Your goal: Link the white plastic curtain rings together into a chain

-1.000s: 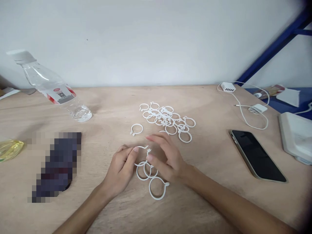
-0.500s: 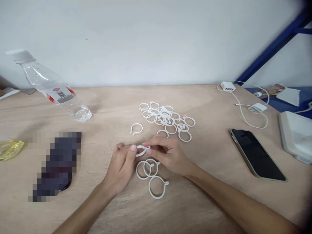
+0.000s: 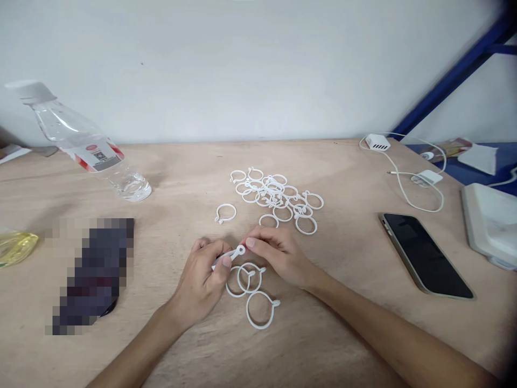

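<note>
Clear packet (image 3: 20, 248): yellow contents; far left, cut off by the edge of view.
Plastic bottle (image 3: 95, 153): transparent, white cap, red-and-white label; base on wooden table (image 3: 181, 178), slanting leftward in this view.
Dark item (image 3: 95, 275): pixelated, nearer than the bottle; cannot tell what it is.
Left hand (image 3: 202, 277): thumb and fingers clamped on one white curtain ring (image 3: 235, 255), which sits between the two hands, nearly edge-on, eyelet end toward the right.
Lone ring (image 3: 235, 212): flat on the table beyond the left hand, apart from the pile; its two ends slightly parted.
Near rings (image 3: 250, 264): three, on the table between the forearms; two overlap, third just beside them, nearer the wearer. Eyelets toward the right.
Right hand (image 3: 283, 258): thumb and fingertips drawn close, just beside the gripped eyelet; cannot tell whether touching.
Ring pile (image 3: 274, 200): many white rings, overlapping, beyond the right hand.
Charger hub (image 3: 377, 142): white, several ports; rear right. White cable (image 3: 398, 180) loops near a plug adapter (image 3: 428, 177).
Smartphone (image 3: 428, 256): screen up, dark, pale case.
White box (image 3: 493, 221): right edge.
Blue beam (image 3: 451, 77): diagonal, rear right.
</note>
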`<act>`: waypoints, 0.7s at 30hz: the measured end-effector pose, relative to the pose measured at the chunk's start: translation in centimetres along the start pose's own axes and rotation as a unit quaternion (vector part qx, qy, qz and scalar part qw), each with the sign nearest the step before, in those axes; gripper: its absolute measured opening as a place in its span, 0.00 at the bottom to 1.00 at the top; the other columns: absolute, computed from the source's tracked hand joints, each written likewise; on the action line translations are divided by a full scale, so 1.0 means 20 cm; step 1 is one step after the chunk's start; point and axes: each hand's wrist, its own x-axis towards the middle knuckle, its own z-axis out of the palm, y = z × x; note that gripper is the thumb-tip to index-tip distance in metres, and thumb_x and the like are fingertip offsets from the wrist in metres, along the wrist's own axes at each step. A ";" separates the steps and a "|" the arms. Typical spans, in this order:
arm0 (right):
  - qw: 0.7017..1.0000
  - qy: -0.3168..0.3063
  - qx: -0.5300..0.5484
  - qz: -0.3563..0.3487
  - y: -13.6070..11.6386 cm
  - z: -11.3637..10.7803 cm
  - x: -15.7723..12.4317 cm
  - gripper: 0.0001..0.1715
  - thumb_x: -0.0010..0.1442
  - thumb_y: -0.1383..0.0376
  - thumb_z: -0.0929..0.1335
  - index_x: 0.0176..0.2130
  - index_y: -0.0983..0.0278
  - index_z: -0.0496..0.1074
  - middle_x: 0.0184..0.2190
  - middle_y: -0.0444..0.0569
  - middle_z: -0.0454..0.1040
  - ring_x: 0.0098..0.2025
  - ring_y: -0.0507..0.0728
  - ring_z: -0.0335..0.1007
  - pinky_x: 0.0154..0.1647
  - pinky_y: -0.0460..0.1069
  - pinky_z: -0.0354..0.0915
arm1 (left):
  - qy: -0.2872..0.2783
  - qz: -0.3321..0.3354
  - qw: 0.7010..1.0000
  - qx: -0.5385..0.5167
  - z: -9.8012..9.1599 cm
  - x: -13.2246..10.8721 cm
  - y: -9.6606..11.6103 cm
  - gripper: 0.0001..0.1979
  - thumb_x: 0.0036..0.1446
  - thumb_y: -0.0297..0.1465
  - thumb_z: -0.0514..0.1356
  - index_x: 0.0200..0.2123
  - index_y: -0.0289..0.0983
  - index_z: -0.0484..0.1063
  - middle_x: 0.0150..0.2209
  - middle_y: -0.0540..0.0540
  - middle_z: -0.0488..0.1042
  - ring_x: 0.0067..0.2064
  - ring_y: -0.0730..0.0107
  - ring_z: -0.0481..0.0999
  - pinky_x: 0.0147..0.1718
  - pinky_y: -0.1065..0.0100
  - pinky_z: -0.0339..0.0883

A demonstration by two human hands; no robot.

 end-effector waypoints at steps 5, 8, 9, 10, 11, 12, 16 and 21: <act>0.997 -0.072 -0.032 0.026 -0.02 0.01 0.00 0.21 0.65 0.57 0.61 0.27 0.65 0.68 0.23 0.43 0.66 0.27 0.49 0.61 0.28 0.45 0.57 | -0.024 0.032 0.999 -0.002 -0.01 0.00 0.01 0.30 0.65 0.48 0.36 0.28 0.38 0.70 0.24 0.49 0.71 0.28 0.65 0.65 0.35 0.63 0.57; 0.996 -0.085 -0.021 0.027 -0.02 0.01 0.00 0.21 0.66 0.58 0.60 0.27 0.65 0.68 0.24 0.42 0.66 0.27 0.48 0.61 0.28 0.44 0.57 | -0.033 0.033 0.999 -0.004 -0.01 0.01 0.01 0.32 0.65 0.48 0.35 0.30 0.38 0.72 0.26 0.48 0.73 0.29 0.65 0.65 0.36 0.62 0.57; 0.996 -0.085 -0.018 0.025 -0.02 0.01 0.00 0.20 0.66 0.57 0.61 0.27 0.65 0.67 0.24 0.42 0.66 0.27 0.48 0.60 0.28 0.44 0.57 | -0.035 0.032 0.999 -0.006 -0.01 0.01 0.01 0.32 0.65 0.48 0.35 0.30 0.38 0.72 0.27 0.48 0.74 0.29 0.65 0.65 0.37 0.62 0.57; 0.996 -0.085 -0.016 0.024 -0.01 0.01 0.00 0.20 0.66 0.57 0.61 0.27 0.65 0.67 0.24 0.42 0.65 0.27 0.48 0.60 0.28 0.44 0.56 | -0.036 0.032 0.999 -0.008 -0.01 0.01 0.01 0.31 0.65 0.48 0.35 0.31 0.38 0.72 0.27 0.48 0.74 0.29 0.65 0.66 0.37 0.62 0.57; 0.996 -0.085 -0.014 0.023 -0.01 0.01 0.00 0.20 0.66 0.57 0.61 0.27 0.65 0.67 0.24 0.41 0.65 0.27 0.48 0.59 0.28 0.44 0.56 | -0.037 0.033 0.999 -0.009 -0.01 0.01 0.01 0.31 0.65 0.48 0.36 0.31 0.38 0.72 0.27 0.48 0.74 0.29 0.65 0.66 0.37 0.62 0.57; 0.996 -0.084 -0.014 0.021 -0.01 0.01 0.00 0.20 0.66 0.57 0.61 0.26 0.65 0.67 0.24 0.41 0.64 0.27 0.48 0.59 0.28 0.44 0.56 | -0.037 0.034 0.999 -0.009 -0.01 0.01 0.01 0.31 0.65 0.47 0.36 0.31 0.38 0.72 0.27 0.48 0.74 0.29 0.65 0.66 0.37 0.62 0.57; 0.996 -0.082 -0.029 0.007 0.00 0.00 0.00 0.21 0.67 0.57 0.60 0.27 0.65 0.67 0.23 0.41 0.65 0.26 0.47 0.58 0.27 0.44 0.55 | -0.029 0.037 0.999 0.008 -0.01 0.01 0.02 0.28 0.66 0.44 0.37 0.28 0.37 0.69 0.24 0.49 0.70 0.28 0.65 0.65 0.35 0.62 0.57; 0.994 -0.102 -0.032 0.019 -0.01 -0.01 0.01 0.22 0.66 0.56 0.61 0.26 0.66 0.68 0.22 0.41 0.64 0.24 0.48 0.58 0.26 0.45 0.55 | -0.037 0.034 0.999 0.011 -0.01 0.00 0.02 0.24 0.64 0.40 0.38 0.27 0.38 0.67 0.25 0.49 0.71 0.28 0.66 0.66 0.36 0.62 0.58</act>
